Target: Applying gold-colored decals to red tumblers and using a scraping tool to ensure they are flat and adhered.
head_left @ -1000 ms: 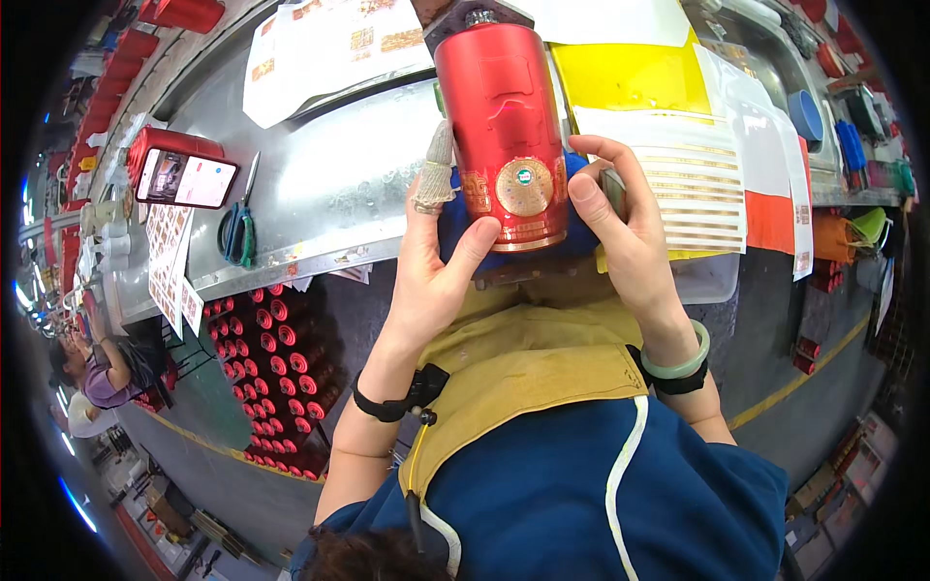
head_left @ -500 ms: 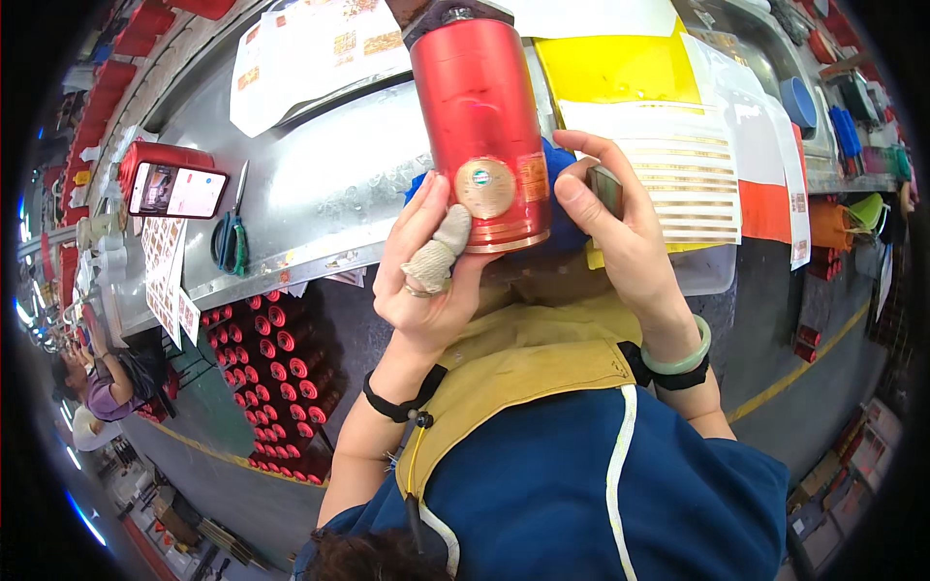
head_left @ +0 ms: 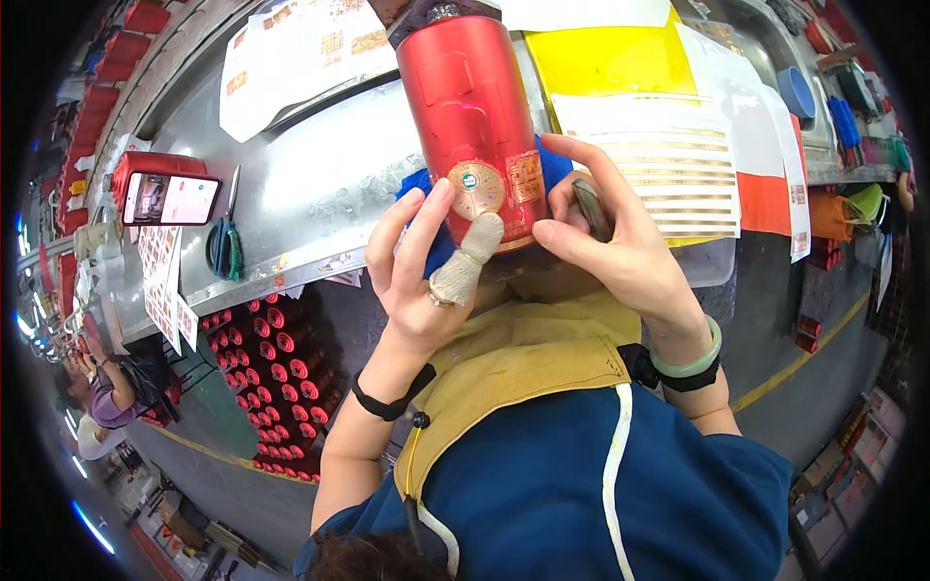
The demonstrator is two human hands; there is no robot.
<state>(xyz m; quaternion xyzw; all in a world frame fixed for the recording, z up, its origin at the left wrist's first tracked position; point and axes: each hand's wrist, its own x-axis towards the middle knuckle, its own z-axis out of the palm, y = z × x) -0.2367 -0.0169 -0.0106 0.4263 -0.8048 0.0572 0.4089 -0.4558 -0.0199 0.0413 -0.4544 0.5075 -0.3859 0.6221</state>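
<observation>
Metal bench point(head_left: 320, 184) spans far side; phone point(head_left: 170, 198) and scissors point(head_left: 225, 247) far left, sticker sheets point(head_left: 668, 165) far right. Red bottle point(head_left: 475, 121) upright at centre. Left hand point(head_left: 426, 261) open, bandaged thumb pressing round label. Right hand point(head_left: 620, 242) steadies bottle's right side, fingers curled round small dark tool.

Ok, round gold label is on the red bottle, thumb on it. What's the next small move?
Probably rub the wrapped thumb across the round label toward its edges: the left hand presses just its lower rim, while the right hand steadies the red bottle.
</observation>
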